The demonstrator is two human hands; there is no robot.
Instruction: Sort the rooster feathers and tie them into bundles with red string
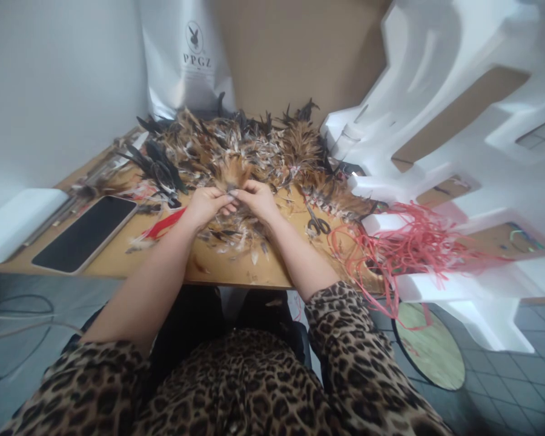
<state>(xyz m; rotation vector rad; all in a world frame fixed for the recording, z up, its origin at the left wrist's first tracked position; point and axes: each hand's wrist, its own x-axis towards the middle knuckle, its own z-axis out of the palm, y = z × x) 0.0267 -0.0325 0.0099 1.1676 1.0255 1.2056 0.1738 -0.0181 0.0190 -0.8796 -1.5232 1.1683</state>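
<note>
Both my left hand [208,207] and my right hand [257,198] pinch the base of a small bunch of brown feathers [233,169], which fans upward from between the fingertips. The thumbs nearly meet at its lower end. Behind my hands spreads a large heap of brown and black feathers [254,145]. Loose feather bits [249,239] lie on the table just below my wrists. Red strips [166,224] lie beside my left wrist. To the right of my right hand rests a pair of scissors with dark handles [318,226].
A phone [88,233] and a white box [25,224] lie at the table's left. A tangle of pink-red ribbon [418,242] hangs over white foam pieces [463,287] on the right. At the back stands a white bag [186,79]; a round stool [429,348] is low at the right.
</note>
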